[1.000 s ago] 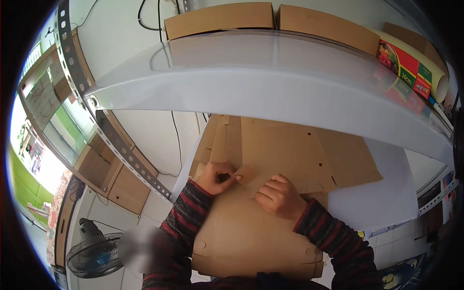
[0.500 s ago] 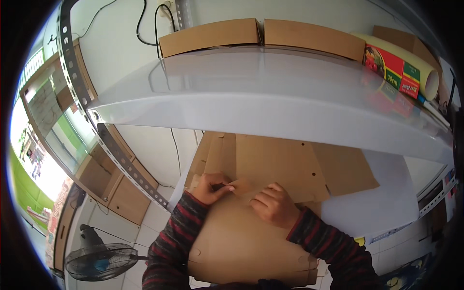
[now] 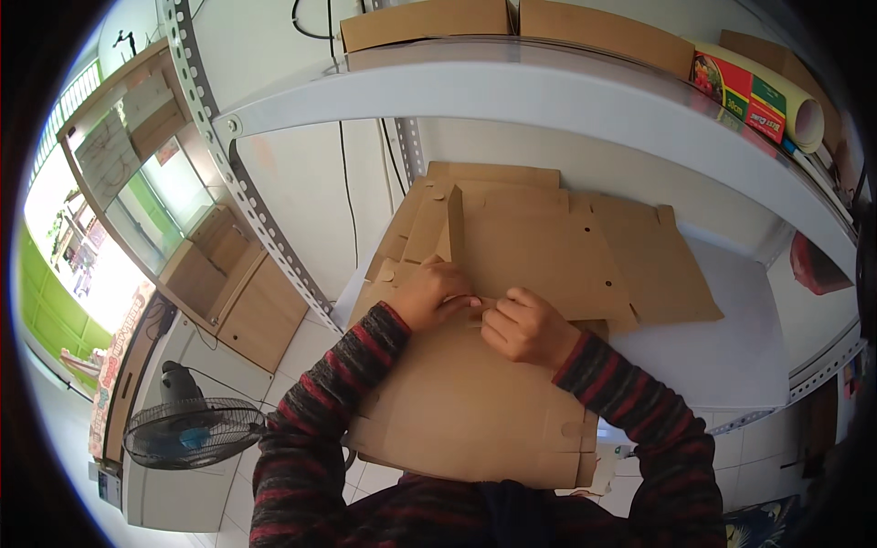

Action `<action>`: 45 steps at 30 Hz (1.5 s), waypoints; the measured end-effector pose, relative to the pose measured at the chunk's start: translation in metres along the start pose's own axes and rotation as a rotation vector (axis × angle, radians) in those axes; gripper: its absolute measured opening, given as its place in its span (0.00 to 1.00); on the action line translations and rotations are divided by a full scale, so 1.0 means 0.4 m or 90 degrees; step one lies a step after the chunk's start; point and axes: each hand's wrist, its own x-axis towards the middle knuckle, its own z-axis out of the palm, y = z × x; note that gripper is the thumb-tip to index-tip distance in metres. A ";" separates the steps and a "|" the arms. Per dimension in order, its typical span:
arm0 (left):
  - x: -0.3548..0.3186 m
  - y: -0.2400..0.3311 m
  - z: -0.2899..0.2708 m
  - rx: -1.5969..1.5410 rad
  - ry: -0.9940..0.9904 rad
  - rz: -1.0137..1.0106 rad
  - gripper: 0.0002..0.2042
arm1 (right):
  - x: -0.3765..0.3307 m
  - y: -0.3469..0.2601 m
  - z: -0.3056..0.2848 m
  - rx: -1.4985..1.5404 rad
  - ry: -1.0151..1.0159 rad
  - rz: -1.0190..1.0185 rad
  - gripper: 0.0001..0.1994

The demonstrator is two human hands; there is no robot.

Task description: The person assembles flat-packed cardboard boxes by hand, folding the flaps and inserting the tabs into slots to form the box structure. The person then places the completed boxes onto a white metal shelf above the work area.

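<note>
A large brown die-cut cardboard sheet [image 3: 480, 402] lies across the lower shelf and hangs toward my body, with folded side flaps, slots and small round holes on its far part. My left hand [image 3: 431, 294] is closed, thumb and fingers pinching a small cardboard flap near the fold across the middle. Just to its right, my right hand [image 3: 525, 327] has its fingers curled, gripping the same flap. The fingertips of both hands nearly meet, and they hide most of the flap. A raised strip [image 3: 450, 228] stands up along the sheet's left side.
Above the work, a white metal shelf [image 3: 548, 105] holds cardboard boxes [image 3: 429, 27] and a red and green carton [image 3: 735, 91] beside a pale roll [image 3: 806, 126]. A perforated post [image 3: 247, 187] rises at left, near a standing fan [image 3: 194, 434].
The view has tilted lower, showing more of the far cardboard under the shelf. My hands have come closer together at the flap, and a strip at the left now stands raised.
</note>
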 end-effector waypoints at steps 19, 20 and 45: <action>-0.029 0.058 0.041 0.094 0.031 0.107 0.01 | -0.093 -0.019 -0.027 0.072 0.044 0.038 0.05; -0.031 0.064 0.028 0.093 0.010 0.088 0.01 | -0.091 -0.021 -0.026 0.068 0.046 0.039 0.04; 0.045 0.123 -0.007 -0.105 -0.073 0.084 0.06 | -0.129 -0.015 -0.075 -0.001 0.146 0.098 0.10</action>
